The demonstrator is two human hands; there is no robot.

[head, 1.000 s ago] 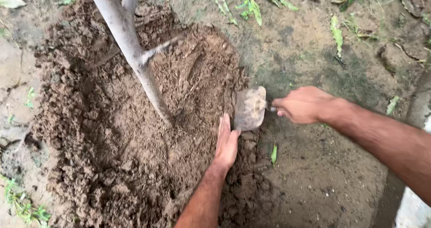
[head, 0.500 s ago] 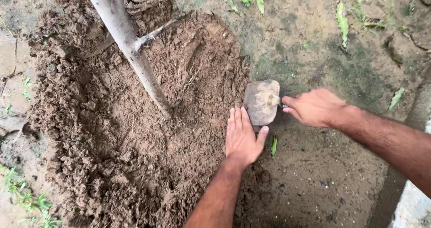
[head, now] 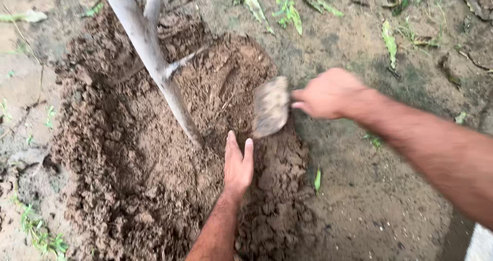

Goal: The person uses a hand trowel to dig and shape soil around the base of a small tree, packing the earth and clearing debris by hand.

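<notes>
A thin pale sapling trunk (head: 154, 66) rises out of a ring of loose brown soil (head: 133, 158). My right hand (head: 328, 93) grips the handle of a small soil-caked trowel (head: 270, 107), whose blade hangs over the right side of the soil ring. My left hand (head: 238, 163) lies flat on the soil with its fingers together, just below the trowel blade and to the right of the trunk's base. A heap of clods (head: 282, 163) sits right beside that hand.
Packed bare ground (head: 370, 189) surrounds the dug ring. Green weeds and leaves (head: 287, 9) grow along the top edge, and a small green leaf (head: 318, 179) lies on the right. A pale object edge (head: 482, 245) shows at the bottom right corner.
My right hand has moved the trowel up and to the left, over the soil ring. My left hand has slid left, closer to the trunk's base. The camera view has shifted slightly.
</notes>
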